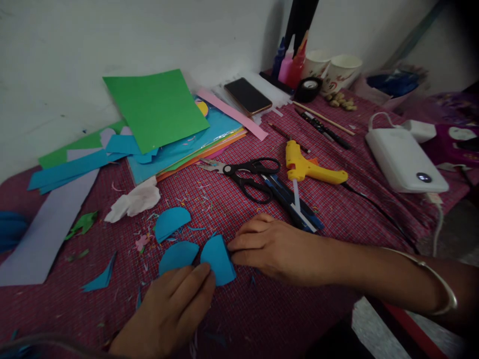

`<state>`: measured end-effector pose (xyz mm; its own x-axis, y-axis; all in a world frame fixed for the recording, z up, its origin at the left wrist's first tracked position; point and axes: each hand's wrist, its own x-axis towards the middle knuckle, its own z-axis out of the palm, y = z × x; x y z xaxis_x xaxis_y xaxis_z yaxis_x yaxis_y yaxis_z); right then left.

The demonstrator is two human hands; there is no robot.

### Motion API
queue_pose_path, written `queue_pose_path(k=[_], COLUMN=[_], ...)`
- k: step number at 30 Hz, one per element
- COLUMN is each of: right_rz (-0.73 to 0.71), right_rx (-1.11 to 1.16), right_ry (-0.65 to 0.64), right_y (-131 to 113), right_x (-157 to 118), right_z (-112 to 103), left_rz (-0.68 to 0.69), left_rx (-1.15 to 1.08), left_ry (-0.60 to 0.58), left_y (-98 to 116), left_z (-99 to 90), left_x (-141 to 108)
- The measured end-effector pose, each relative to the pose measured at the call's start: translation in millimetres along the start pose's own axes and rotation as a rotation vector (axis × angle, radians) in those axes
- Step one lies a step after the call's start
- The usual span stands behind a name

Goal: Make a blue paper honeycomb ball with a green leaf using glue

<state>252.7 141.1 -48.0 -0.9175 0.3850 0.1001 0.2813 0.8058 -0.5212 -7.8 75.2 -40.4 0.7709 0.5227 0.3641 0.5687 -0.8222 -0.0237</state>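
Three folded blue paper pieces with rounded edges lie close together on the checked cloth. My right hand (277, 249) has its fingers together at the right edge of the nearest-right blue piece (219, 262). On that piece's left side rest the fingertips of my left hand (172, 304), which also covers the lower part of the middle blue piece (178, 256). The third blue piece (172, 222) lies just above, untouched. Black-handled scissors (249, 174) and a yellow glue gun (314, 169) lie beyond my right hand.
A green sheet (157, 109) tops a paper stack at the back. Blue-handled tools (292, 202) lie beside the glue gun. A phone (248, 95), paper cups (342, 72) and a white power bank (406, 159) stand or lie farther off. Paper scraps litter the cloth (284, 319).
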Motion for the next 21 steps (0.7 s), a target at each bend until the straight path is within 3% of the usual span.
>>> queue_pose_path(k=[21], right_rz=[-0.008], right_rx=[-0.021], right_ry=[-0.002], right_y=[1.2], right_x=[-0.1], right_z=[0.5], left_rz=[0.037], left_rx=[-0.017], left_ry=[-0.017], left_y=[-1.0], left_z=[4.4], left_x=[0.9])
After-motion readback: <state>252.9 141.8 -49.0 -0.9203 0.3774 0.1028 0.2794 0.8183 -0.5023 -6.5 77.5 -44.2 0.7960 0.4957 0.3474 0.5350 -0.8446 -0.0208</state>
